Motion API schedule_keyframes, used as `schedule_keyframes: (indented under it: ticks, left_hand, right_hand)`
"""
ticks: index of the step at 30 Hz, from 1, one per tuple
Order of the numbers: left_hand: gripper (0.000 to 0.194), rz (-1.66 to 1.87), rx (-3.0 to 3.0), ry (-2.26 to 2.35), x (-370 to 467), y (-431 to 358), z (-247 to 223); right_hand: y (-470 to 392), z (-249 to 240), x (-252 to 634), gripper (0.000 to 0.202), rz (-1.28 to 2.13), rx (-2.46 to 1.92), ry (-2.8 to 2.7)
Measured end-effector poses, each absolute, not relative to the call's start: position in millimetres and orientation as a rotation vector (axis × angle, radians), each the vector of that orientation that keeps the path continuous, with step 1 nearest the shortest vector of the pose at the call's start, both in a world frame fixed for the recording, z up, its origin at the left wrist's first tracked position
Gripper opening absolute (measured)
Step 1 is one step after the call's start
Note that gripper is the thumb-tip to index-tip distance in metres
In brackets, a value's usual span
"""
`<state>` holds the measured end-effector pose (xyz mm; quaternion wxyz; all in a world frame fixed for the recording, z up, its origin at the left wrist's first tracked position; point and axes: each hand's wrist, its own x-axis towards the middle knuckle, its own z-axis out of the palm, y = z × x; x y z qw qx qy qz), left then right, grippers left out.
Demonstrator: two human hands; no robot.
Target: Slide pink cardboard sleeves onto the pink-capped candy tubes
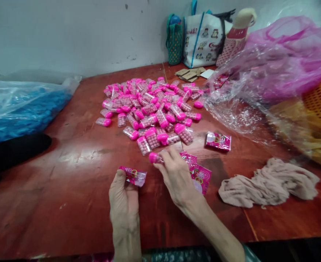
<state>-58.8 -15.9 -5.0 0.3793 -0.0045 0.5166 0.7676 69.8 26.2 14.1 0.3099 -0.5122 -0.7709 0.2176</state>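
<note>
My left hand [124, 194] is closed on a small pink printed wrapper [135, 176], pinched under the thumb, its clear end pointing right. Between the fingers of my right hand [175, 174] is a small candy container with a pink cap [154, 157]; its body is partly hidden by the fingers. Just behind my right hand lie flat pink printed wrappers [202, 176], partly covered by it. A large pile of clear containers with pink caps and pink balls [149, 105] spreads over the red table [75, 203] beyond both hands.
A pink packet [218, 141] and a crumpled beige cloth [268, 183] lie at the right. Clear plastic and a pink bag [291, 54] bulge behind them, beside a yellow basket [320, 102]. A blue-filled bag [26, 109] and black object [18, 151] are left. A white bag [202, 42] stands behind.
</note>
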Motion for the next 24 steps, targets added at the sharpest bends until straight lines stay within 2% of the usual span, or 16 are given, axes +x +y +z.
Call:
schedule_keyframes:
  ticks: [4, 7, 17, 24]
  left_hand:
    - [0.008, 1.986, -0.053, 1.252, -49.0, -10.9, 0.6]
    - [0.008, 2.009, -0.071, 1.229, -37.4, -8.2, 2.2]
    - [0.018, 1.917, 0.22, 1.223, -9.9, -4.9, 0.7]
    - [0.023, 1.756, 0.208, 1.17, 6.3, -4.4, 4.6]
  right_hand:
    - [-4.6, 18.2, 83.4, 0.015, 1.222, -1.353, -1.364]
    - [-17.2, 20.5, 81.3, 0.019, 1.433, -1.321, -1.162]
    - [-18.4, 10.5, 84.5, 0.02, 1.475, -1.29, -1.06]
    - [-18.3, 6.3, 91.9, 0.02, 1.318, -1.358, -1.09]
